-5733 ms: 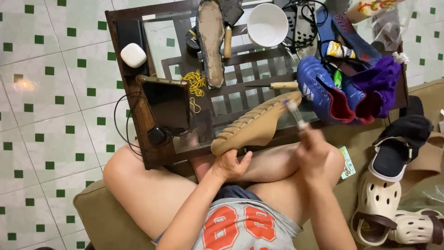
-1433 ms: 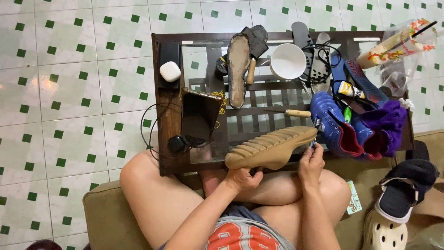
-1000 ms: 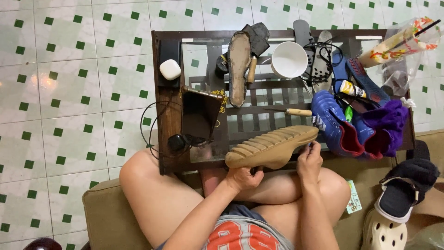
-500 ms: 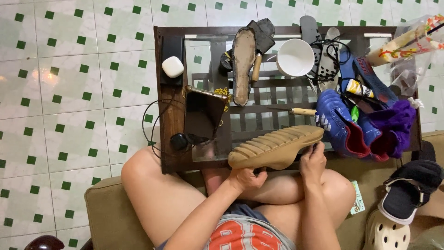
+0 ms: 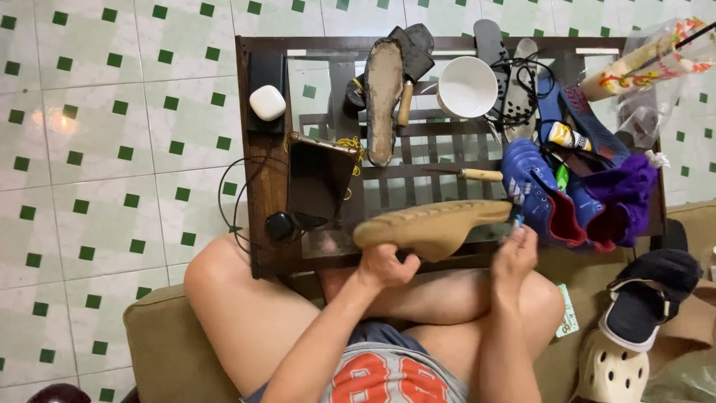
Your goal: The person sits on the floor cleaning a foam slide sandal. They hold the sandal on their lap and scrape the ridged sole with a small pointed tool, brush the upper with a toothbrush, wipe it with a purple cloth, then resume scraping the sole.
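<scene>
My left hand (image 5: 385, 265) grips a tan shoe (image 5: 436, 225) by its heel end, holding it sole-up over my lap at the near edge of the glass table (image 5: 257, 186). My right hand (image 5: 513, 254) is at the shoe's toe end, pinching a small thin tool with a blue part (image 5: 517, 217) against the tip. A blue sports shoe (image 5: 541, 194) lies just beyond that hand.
On the table lie a loose insole (image 5: 384, 101), a white bowl (image 5: 467, 86), a knife (image 5: 466, 174), a glue tube (image 5: 567, 136), a propped phone (image 5: 317, 179), a white case (image 5: 267, 102) and purple cloth (image 5: 623, 192). Sandals (image 5: 645, 298) lie at right.
Over the last seconds my right hand came down from a raised position to the toe of the tan shoe. The shoe has levelled out and stays in my left hand.
</scene>
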